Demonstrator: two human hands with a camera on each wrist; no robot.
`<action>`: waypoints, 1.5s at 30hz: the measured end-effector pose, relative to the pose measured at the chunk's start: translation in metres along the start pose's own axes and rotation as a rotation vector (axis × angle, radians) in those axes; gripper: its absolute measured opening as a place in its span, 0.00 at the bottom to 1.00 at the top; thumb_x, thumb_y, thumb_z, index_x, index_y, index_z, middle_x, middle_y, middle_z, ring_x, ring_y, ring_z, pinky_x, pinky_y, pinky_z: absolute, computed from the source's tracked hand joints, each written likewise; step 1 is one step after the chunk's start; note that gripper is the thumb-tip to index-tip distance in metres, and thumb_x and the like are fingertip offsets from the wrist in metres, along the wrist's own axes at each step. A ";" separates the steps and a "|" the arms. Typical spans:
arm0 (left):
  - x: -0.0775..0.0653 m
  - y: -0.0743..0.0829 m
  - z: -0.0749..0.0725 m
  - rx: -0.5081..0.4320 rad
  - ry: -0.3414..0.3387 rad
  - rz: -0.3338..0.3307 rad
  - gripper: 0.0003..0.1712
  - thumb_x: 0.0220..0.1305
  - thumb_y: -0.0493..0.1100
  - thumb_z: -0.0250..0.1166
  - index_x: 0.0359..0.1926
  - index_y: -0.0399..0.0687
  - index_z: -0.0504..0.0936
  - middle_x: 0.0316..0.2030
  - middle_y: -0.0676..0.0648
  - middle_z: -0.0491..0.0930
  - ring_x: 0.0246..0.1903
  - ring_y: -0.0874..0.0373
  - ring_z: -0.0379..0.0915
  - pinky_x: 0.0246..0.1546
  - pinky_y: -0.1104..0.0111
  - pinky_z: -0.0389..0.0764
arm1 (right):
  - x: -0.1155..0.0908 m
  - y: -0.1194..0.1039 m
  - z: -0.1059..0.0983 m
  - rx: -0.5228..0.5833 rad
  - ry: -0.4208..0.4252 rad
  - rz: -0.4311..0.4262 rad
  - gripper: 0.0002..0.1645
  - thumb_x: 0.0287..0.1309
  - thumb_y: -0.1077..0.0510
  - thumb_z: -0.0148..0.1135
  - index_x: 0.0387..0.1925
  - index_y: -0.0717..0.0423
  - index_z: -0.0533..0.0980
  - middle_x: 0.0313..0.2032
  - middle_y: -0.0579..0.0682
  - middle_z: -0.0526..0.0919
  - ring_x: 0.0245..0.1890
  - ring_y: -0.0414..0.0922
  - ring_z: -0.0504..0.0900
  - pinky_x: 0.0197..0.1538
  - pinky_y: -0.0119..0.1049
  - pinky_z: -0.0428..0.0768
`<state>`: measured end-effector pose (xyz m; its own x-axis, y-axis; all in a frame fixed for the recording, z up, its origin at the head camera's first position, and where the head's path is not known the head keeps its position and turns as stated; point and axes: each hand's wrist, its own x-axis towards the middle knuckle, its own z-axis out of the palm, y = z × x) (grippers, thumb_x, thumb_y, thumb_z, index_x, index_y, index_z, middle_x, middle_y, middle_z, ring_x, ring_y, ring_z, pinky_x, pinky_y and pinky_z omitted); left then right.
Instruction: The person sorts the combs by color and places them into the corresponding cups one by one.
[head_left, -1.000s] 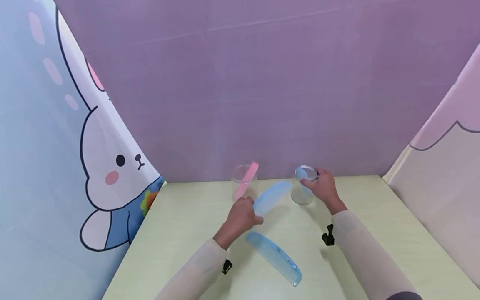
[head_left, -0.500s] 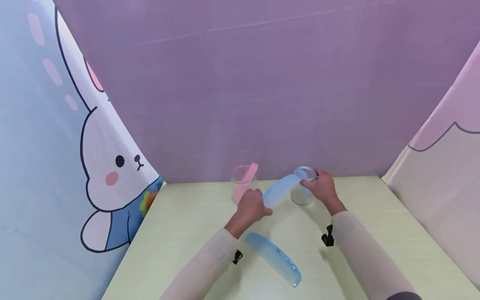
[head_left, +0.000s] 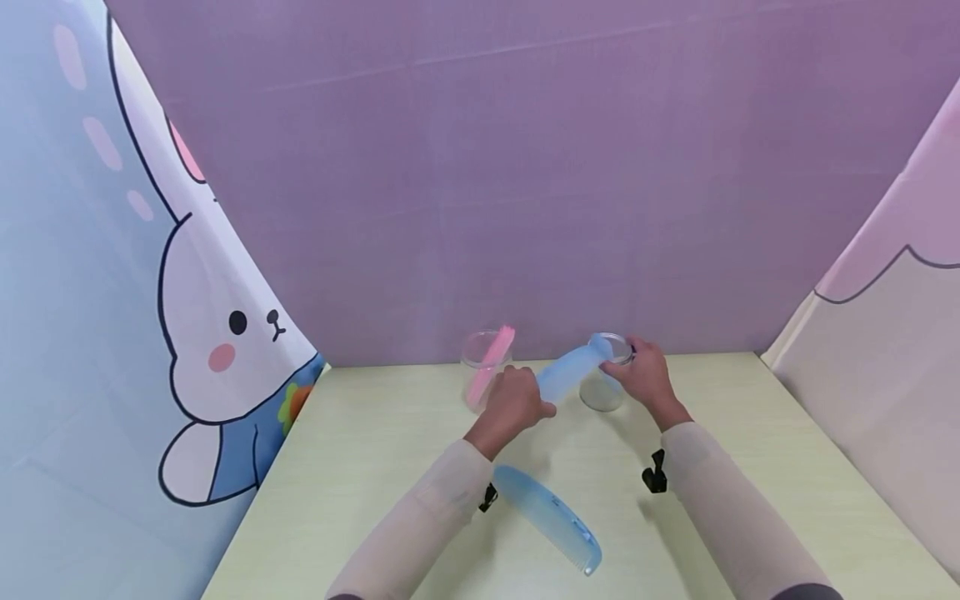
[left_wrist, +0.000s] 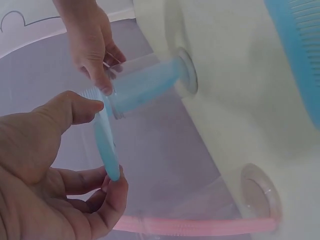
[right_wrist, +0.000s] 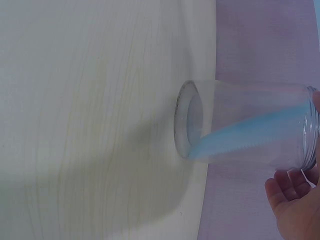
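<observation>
My left hand pinches a light-blue comb between thumb and fingertips. The comb's far end overlaps the mouth of a clear jar in the head view. Around that jar's rim, the fingers of my right hand hold it upright on the table. Inside it leans another blue comb, plain in the right wrist view. Nearer to me, a third blue comb lies flat on the table. The left wrist view shows the held comb edge-on at the jar's mouth.
A second clear jar stands to the left at the table's back, with a pink comb leaning in it. Behind the table rises a purple cloth wall. Printed cloth hangs at both sides.
My left hand has moved right and slightly away from me, bringing its comb's far end from beside the jar to over its mouth. The right hand and jar stay put.
</observation>
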<state>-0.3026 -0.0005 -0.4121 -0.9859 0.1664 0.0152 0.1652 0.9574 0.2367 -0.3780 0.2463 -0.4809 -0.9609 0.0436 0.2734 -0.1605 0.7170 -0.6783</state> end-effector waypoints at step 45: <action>0.051 0.052 -0.011 -0.442 0.349 0.304 0.32 0.66 0.40 0.68 0.69 0.42 0.71 0.65 0.40 0.72 0.65 0.48 0.72 0.65 0.61 0.77 | 0.017 0.005 -0.002 0.023 0.054 -0.087 0.35 0.55 0.50 0.75 0.54 0.73 0.75 0.47 0.71 0.84 0.48 0.64 0.84 0.51 0.59 0.82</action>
<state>-0.3447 0.0550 -0.3880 -0.8591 0.2568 0.4428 0.4863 0.6796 0.5493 -0.3948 0.2522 -0.4787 -0.9296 0.0192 0.3680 -0.2489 0.7036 -0.6656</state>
